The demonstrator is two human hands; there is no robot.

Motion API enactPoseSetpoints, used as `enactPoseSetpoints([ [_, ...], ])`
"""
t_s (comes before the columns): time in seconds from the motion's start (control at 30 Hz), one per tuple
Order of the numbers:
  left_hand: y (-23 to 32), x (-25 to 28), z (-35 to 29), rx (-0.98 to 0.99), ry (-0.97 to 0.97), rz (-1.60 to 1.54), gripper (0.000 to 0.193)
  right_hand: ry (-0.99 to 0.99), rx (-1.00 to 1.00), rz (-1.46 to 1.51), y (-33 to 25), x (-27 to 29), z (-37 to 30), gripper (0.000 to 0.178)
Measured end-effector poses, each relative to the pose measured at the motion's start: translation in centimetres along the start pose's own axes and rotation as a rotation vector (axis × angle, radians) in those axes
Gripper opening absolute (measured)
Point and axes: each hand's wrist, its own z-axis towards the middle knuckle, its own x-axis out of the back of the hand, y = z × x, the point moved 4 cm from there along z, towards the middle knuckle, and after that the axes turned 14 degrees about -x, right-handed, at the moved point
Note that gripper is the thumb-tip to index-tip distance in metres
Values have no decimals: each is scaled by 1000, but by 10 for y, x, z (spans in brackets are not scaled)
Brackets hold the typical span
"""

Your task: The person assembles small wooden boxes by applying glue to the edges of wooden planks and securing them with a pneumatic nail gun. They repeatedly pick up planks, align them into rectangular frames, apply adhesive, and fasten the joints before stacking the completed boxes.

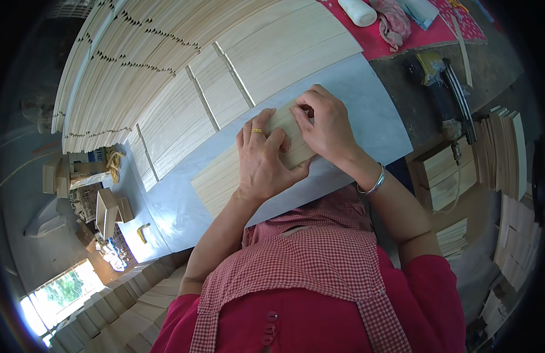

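Observation:
A thin, pale wooden board (216,183) lies lengthwise before me on a grey-blue work surface (358,97). My left hand (263,159), a gold ring on one finger, spans the board, with fingers at its far edge and the thumb near its close edge; the index finger is bent. At the board's right end my right hand (326,126) is closed, thumb and index finger pinched together over the wood. Whatever sits between those fingertips is too small or hidden to make out. A silver bangle circles my right wrist.
Stacked wooden boards (125,65) rise at the far left, with flat panels (284,44) in front. A white bottle (359,12) and pink cloth (393,23) lie far right. Beside the surface is a nail gun-like tool (440,88). Small wooden boxes (108,212) stand left.

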Motion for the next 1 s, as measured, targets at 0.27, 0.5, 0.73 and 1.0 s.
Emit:
enactPoseSetpoints([
  [0.27, -1, -1, -2, -28, 6, 17, 43, -126, 49, -96, 4, 60, -42, 10],
  [0.5, 2, -1, 1, -38, -5, 34, 43, -129, 146, -227, 2, 54, -61, 13],
  [0.73, 0, -1, -1, -16, -9, 14, 43, -192, 171, -176, 3, 53, -53, 18],
  [1.0, 4, 3, -10, -27, 47, -8, 42, -261, 214, -314, -7, 56, -59, 6],
])
